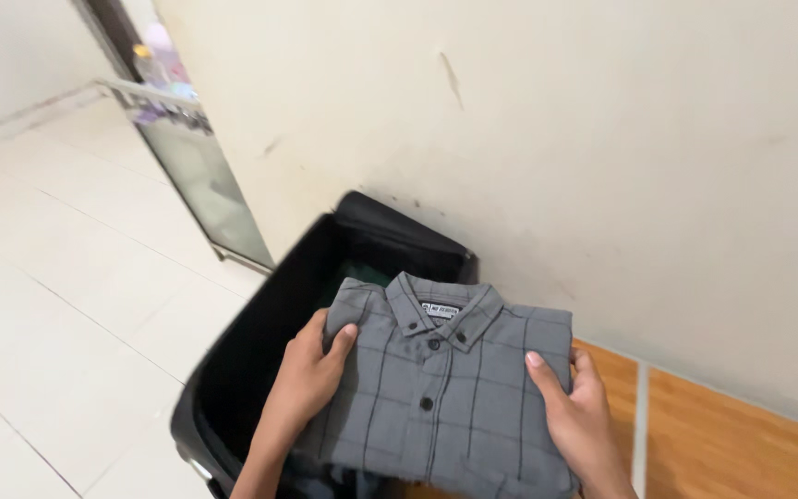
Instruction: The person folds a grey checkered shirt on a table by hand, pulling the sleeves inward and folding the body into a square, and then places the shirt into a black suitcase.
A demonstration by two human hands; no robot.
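Over the open black suitcase (260, 342) by the wall, I am gripping a folded grey checked shirt (445, 388), left hand (311, 374) and right hand (574, 416) both clamped on its sides.

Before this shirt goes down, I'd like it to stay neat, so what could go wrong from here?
1. The folded grey checked shirt is held only at its side edges by the left hand and right hand; its middle could sag and unfold.
2. It overhangs the black suitcase rim, so an edge might catch.
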